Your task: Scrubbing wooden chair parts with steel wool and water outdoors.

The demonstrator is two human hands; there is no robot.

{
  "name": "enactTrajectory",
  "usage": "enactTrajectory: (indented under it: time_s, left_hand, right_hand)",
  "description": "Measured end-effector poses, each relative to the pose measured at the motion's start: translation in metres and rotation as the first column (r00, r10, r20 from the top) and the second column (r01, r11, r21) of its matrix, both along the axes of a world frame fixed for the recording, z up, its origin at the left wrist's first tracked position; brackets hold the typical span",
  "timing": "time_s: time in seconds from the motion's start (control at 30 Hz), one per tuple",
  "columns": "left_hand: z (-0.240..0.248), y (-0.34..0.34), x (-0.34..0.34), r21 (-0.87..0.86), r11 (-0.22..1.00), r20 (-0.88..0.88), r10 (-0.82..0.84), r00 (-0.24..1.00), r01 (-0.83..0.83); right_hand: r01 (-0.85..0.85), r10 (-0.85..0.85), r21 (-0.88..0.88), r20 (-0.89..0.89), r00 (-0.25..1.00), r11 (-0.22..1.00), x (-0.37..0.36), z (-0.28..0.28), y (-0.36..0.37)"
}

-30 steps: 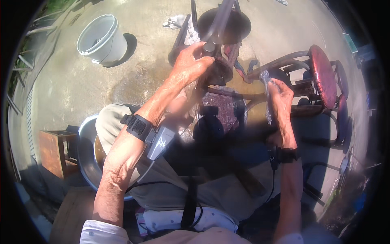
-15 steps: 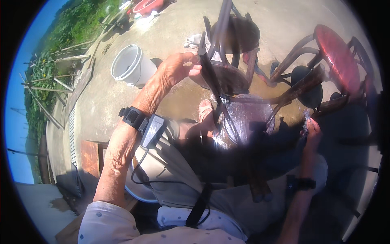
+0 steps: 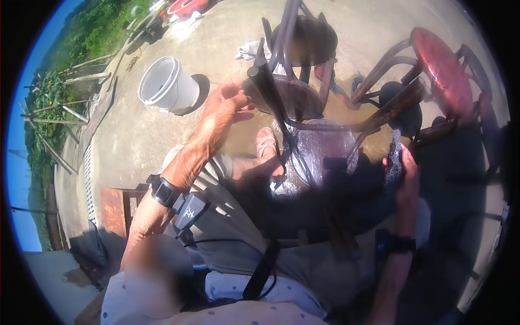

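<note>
My left hand [image 3: 225,105] hangs beside the leg ends of an upturned dark stool [image 3: 276,95], its fingers loosely bent and apart, with nothing seen in them. A small gap seems to lie between the fingertips and the nearest leg. The stool's round underside [image 3: 327,143] is wet and glossy in the sun; its near part is lost in shadow. At the right, in shade, my right hand [image 3: 410,170] is closed around a silvery wire scourer [image 3: 394,165], held clear of the stool legs.
Another dark round stool [image 3: 306,46] stands beyond, and a red-seated stool [image 3: 441,70] lies tipped at the right. A white bucket [image 3: 181,89] is at the left, a red basin [image 3: 184,6] far back, a wooden box [image 3: 114,208] near left. My sandalled foot [image 3: 265,143] is beside the stool.
My left hand has moved off the stool leg's end, leftward and down. My right hand has shifted slightly left and turned, so the scourer shows more fully.
</note>
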State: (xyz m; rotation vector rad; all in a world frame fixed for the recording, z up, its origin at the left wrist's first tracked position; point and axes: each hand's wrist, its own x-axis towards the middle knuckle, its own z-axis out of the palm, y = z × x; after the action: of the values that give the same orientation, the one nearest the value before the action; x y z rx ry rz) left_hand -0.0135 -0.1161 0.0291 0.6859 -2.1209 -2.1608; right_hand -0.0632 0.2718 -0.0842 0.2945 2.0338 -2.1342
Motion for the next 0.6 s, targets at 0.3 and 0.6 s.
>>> enactTrajectory:
  time_s: [0.3, 0.6]
  left_hand:
    - [0.007, 0.146, 0.026, 0.130, 0.831, -0.100, -0.532, 0.841, 0.541]
    - [0.084, -0.057, 0.028, -0.224, 0.963, -0.297, 0.076, 0.952, -0.147]
  right_hand:
    - [-0.682, 0.605, -0.160, -0.350, 0.715, 0.714, 0.039, 0.116, -0.086]
    - [-0.323, 0.337, -0.284, 0.000, 0.942, 0.903, 0.037, 0.074, -0.013]
